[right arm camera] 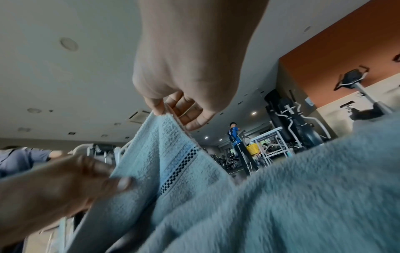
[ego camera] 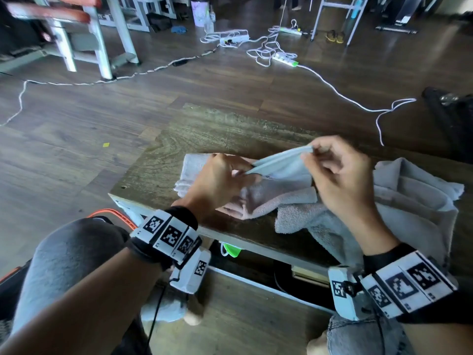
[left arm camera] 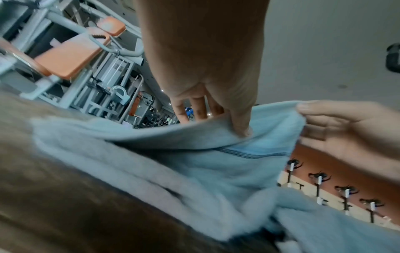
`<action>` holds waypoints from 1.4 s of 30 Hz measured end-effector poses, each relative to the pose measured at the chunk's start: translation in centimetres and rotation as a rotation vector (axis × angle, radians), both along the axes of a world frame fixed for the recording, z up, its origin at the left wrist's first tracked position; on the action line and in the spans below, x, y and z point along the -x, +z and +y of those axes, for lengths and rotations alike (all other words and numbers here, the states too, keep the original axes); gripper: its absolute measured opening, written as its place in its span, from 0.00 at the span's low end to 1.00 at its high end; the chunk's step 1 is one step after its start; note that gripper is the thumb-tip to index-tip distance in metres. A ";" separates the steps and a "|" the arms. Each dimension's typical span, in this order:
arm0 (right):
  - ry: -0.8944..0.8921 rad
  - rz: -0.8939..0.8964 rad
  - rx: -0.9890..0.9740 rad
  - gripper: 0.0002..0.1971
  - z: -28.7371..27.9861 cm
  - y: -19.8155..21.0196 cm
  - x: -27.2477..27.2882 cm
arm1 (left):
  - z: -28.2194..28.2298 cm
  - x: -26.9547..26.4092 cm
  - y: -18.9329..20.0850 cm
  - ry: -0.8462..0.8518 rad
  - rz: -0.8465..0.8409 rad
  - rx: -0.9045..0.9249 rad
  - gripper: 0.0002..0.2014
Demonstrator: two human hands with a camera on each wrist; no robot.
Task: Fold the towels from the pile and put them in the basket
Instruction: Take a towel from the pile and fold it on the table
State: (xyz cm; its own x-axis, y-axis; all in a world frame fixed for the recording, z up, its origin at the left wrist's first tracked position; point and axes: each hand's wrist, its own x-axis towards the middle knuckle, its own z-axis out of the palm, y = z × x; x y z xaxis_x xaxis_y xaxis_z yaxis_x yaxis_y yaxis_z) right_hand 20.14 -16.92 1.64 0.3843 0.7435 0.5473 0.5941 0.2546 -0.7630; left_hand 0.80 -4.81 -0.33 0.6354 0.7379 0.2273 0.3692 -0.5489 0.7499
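Writing that can be read is scarce here: your wristbands (ego camera: pixel 167 234) carry black-and-white square codes with tiny characters too small to make out, and the blue towel (ego camera: pixel 281 163) shows only a dark checked stripe across its band, no brand. Your left hand (ego camera: pixel 217 183) pinches one end of that blue towel's edge between thumb and fingers, and your right hand (ego camera: pixel 337 175) pinches the other end, higher up, so the edge stretches between them above the table (ego camera: pixel 158 160). Below it, a pink towel (ego camera: pixel 266 201) lies rumpled on the wooden tabletop, a white towel (ego camera: pixel 190 166) lies flat just beyond your left hand, and a heap of grey towels (ego camera: pixel 409 198) spreads under and beside your right wrist. The basket cannot be picked out in any view. The table is low, dark and worn, standing on a wood-plank floor strewn with white cables and power strips (ego camera: pixel 284 58). Around it stand gym machines with orange pads (ego camera: pixel 74 11), and an orange wall shows in the wrist views.
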 end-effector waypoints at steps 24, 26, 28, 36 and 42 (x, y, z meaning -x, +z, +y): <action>-0.206 0.307 0.138 0.09 0.7 14.1 -1.9 | 5.5 12.0 16.5 0.123 0.048 -0.198 0.09; -0.200 0.307 0.159 0.07 1.5 15.1 -2.1 | 6.1 11.9 18.2 0.146 0.027 -0.230 0.09; -0.191 0.314 0.159 0.04 2.5 16.3 -2.4 | 7.1 11.7 20.0 0.195 0.019 -0.271 0.07; -0.107 0.377 0.037 0.08 5.6 19.8 -2.6 | 9.7 11.1 24.0 0.350 -0.064 -0.490 0.06; -0.083 0.336 0.058 0.12 3.5 14.0 -1.4 | 8.0 13.4 18.8 0.312 -0.078 -0.483 0.09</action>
State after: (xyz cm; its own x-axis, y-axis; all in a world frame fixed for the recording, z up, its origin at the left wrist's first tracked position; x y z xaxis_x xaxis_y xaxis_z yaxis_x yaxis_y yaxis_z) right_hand 21.51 -13.42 15.63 0.5962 0.7283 0.3377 0.3242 0.1665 -0.9312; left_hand -12.59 3.15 18.47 0.3722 0.6882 0.6227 0.5221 -0.7100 0.4726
